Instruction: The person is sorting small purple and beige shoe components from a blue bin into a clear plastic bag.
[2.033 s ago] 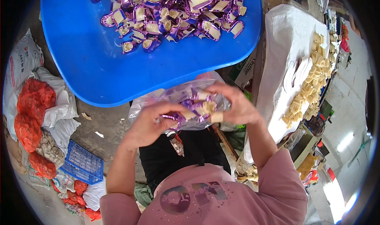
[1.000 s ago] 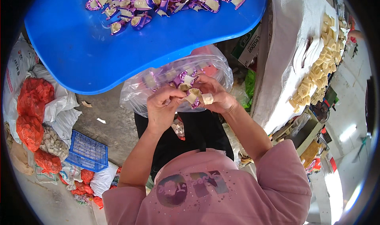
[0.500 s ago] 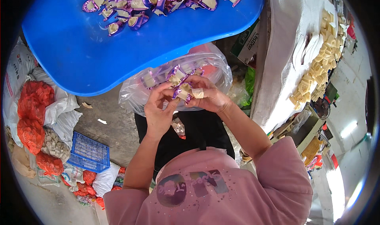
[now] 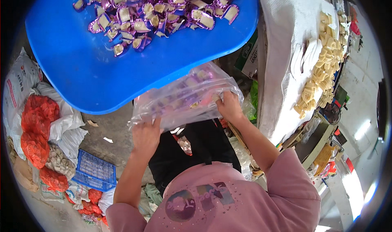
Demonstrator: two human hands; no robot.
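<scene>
Bag [image 4: 185, 97] of candies held just under blue tray [image 4: 81, 68], left hand [image 4: 146, 136] and right hand [image 4: 229, 106] apart, each pinching an edge. Might tip and spill if one edge slips.

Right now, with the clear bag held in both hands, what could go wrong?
1. The clear plastic bag is held only at two spots, by the left hand and the right hand; it looks full, so it may slip or sag and spill its wrapped pieces.
2. The bag hangs off the edge of the blue table, above the floor, so spilled pieces might land among the red mesh sacks.
</scene>
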